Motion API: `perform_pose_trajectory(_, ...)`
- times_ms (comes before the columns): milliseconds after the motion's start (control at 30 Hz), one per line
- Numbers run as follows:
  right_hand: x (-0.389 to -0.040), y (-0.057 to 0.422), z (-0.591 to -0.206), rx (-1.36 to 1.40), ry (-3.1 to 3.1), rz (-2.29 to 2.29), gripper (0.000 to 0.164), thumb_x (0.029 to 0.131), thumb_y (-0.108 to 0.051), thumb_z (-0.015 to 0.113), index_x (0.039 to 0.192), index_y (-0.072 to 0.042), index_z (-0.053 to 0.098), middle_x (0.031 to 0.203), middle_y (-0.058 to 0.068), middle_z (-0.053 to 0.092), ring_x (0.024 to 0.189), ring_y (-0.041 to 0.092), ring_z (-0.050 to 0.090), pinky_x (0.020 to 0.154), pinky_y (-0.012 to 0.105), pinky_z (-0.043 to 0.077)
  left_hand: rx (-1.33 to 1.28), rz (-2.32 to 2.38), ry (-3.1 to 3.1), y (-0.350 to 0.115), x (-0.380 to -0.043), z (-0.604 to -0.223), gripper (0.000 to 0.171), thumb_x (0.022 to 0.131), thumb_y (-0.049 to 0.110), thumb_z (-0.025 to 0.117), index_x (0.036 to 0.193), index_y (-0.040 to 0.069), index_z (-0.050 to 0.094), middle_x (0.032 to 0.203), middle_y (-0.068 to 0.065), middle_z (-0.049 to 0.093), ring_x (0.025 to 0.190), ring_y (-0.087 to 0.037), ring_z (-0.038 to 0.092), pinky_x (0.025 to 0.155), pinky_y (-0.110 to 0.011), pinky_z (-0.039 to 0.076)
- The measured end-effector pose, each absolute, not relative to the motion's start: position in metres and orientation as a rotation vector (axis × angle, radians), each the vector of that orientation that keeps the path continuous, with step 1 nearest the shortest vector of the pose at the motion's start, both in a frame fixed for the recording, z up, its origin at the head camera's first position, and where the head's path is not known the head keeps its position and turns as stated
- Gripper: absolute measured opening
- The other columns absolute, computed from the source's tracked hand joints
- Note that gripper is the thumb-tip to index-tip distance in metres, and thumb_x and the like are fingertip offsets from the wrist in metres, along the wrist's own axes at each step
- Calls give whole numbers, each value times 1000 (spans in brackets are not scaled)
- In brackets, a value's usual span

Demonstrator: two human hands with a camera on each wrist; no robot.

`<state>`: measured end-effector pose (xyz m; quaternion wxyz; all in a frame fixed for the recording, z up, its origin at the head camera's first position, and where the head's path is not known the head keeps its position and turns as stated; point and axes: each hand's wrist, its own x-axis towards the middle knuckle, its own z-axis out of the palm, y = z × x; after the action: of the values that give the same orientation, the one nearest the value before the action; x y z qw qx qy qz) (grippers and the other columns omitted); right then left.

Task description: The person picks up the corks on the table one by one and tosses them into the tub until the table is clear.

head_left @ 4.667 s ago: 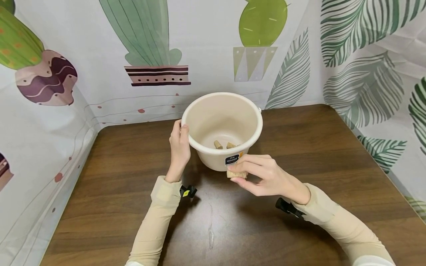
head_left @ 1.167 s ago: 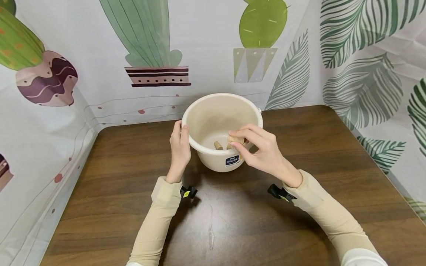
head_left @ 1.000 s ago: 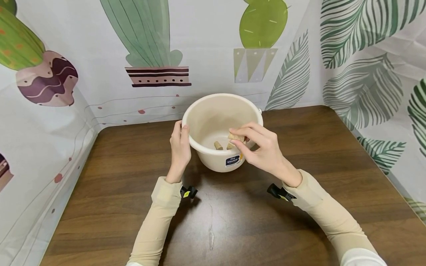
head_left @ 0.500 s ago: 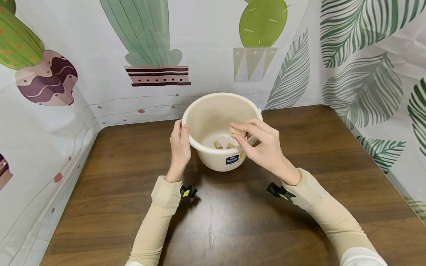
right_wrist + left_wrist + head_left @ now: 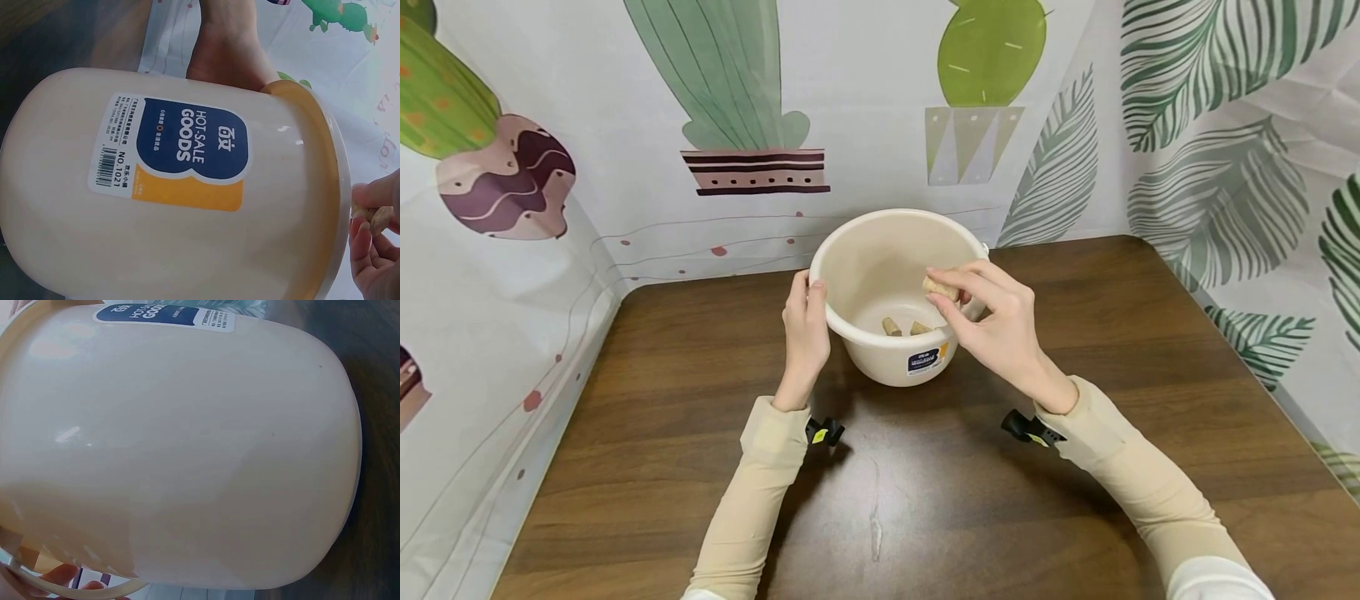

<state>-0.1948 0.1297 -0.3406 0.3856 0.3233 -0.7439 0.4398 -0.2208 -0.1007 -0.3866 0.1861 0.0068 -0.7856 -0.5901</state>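
A cream plastic bucket (image 5: 880, 360) stands on the table, its mouth facing up. At its left edge my left hand (image 5: 806, 329) grips the rim, thumb over the top. My right hand (image 5: 1003, 321) pinches a cork (image 5: 940, 288) between thumb and fingers, over the right part of the bucket's mouth. Two corks are visible on the bucket floor, one lying at the left (image 5: 891, 327) and one nearer the front (image 5: 920, 328); the front rim may hide more. In the right wrist view, the pinched cork (image 5: 379, 220) shows beyond the rim.
The brown wooden table (image 5: 887, 508) extends around the bucket. A printed cloth (image 5: 872, 125) with cacti and leaves hangs close behind it. A label (image 5: 190, 140) faces front on the bucket, and its handle (image 5: 81, 592) shows low in the left wrist view.
My right hand has carried the cork from in front of the bucket up over its mouth, then a little farther up and right. The left hand and the bucket stay put.
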Motion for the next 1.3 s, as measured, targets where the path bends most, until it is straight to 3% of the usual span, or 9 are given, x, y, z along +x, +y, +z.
perform_pose_trajectory(600, -200, 130, -344, 801, -1921, 1144, 24, 75, -1, 79, 99, -4, 77, 86, 9, 71, 67, 12, 55, 63, 17, 43, 10, -1679, -2216, -101, -221, -387, 37, 96, 30, 39, 118, 6, 57, 104, -22, 62, 93, -36, 58, 76, -34, 43)
perform_pose_trajectory(1300, -207, 130, -345, 743, -2000, 1138, 24, 78, -6, 78, 101, -4, 76, 87, 9, 70, 70, 14, 55, 67, 13, 39, 15, -1670, -2208, -101, -222, -386, 37, 95, 29, 39, 117, 6, 58, 104, -22, 62, 94, -35, 58, 78, -35, 43)
